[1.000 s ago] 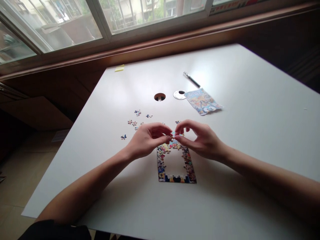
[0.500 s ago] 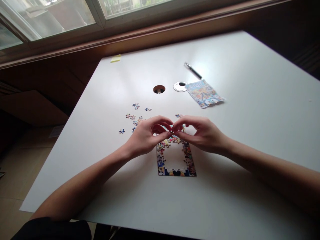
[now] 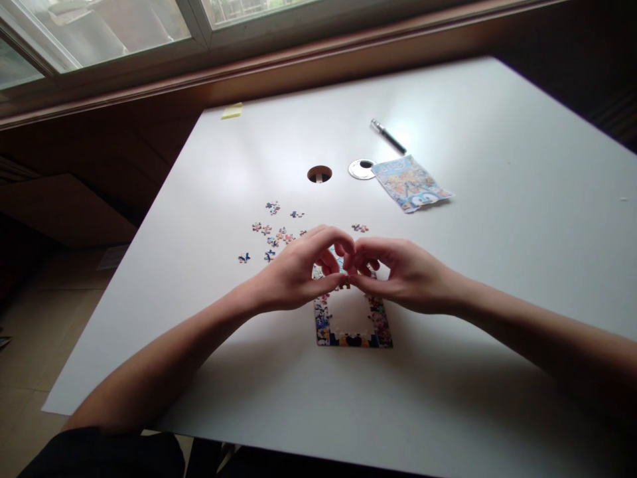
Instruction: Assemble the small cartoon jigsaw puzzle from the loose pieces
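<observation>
Above a partly assembled jigsaw puzzle (image 3: 379, 325), my left hand (image 3: 313, 269) and my right hand (image 3: 398, 272) meet at the fingertips. Both are closed in a pinch around a small puzzle piece (image 3: 345, 285), mostly covered by the fingers. The puzzle's border is joined along the sides and bottom, with white table showing through its middle. My hands hide much of its upper part. Loose puzzle pieces (image 3: 283, 236) lie scattered beyond my left hand, and a couple more pieces (image 3: 359, 228) sit just past the fingertips.
A printed picture sheet (image 3: 411, 186) lies at the back right, beside a pen (image 3: 388, 136) and a round metal cover (image 3: 361, 169). The white table (image 3: 472, 398) has a cable hole (image 3: 319, 174). A yellow sticky note (image 3: 231, 111) is at the far left edge, below a window.
My fingertips have come down slightly toward me over the puzzle, still pinched together. My right hand's fingers have curled more. The whole view has shifted a little.
</observation>
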A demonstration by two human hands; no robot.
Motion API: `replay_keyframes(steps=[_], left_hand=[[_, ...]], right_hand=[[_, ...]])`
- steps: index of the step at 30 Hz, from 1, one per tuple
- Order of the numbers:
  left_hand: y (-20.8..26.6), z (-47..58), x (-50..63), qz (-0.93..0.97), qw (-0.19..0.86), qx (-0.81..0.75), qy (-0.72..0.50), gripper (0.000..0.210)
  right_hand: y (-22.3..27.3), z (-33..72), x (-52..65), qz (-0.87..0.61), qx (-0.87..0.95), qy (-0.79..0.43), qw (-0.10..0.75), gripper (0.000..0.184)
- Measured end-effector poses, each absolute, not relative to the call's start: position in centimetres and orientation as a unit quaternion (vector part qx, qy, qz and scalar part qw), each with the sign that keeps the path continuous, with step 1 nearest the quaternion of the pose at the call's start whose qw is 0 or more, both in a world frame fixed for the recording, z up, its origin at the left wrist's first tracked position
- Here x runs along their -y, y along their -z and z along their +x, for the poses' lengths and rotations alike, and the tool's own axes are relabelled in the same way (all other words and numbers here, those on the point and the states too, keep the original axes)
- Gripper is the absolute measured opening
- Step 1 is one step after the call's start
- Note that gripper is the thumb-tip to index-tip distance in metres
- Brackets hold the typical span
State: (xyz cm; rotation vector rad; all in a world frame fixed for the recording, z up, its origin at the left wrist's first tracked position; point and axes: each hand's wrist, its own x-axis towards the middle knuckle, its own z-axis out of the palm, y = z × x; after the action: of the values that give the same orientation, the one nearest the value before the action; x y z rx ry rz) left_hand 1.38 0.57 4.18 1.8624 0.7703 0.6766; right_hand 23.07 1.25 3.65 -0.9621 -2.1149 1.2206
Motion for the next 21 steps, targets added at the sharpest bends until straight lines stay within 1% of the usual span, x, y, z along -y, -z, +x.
replay_keyframes(steps=[5, 7, 11, 16, 21], left_hand=[[-3.6, 1.5, -0.5, 0.701, 0.568, -0.339, -0.266, 0.03], [-3.4, 1.4, -0.5, 0.674, 0.593, -0.348, -0.27, 0.025], [-3.3, 1.3, -0.8, 0.635, 0.627, -0.356, -0.276, 0.014], [-3.5, 1.3, -1.1, 0.623, 0.624, -0.372, -0.291, 0.015], [-3.1, 1.2, -1.1, 0.61, 0.628, -0.38, -0.298, 0.018]], right_hand=[[-3.7, 23.1, -1.4, -0.375, 0.747, -0.482, 0.261, 0.012], [-3.7, 23.2, -1.6, -0.38, 0.747, -0.479, 0.26, 0.014], [-3.8, 23.6, -2.0, -0.389, 0.775, -0.421, 0.265, 0.013], [-3.6, 24.0, -2.2, -0.369, 0.811, -0.361, 0.275, 0.009], [-3.2, 23.9, -2.2, -0.302, 0.859, -0.288, 0.297, 0.01]])
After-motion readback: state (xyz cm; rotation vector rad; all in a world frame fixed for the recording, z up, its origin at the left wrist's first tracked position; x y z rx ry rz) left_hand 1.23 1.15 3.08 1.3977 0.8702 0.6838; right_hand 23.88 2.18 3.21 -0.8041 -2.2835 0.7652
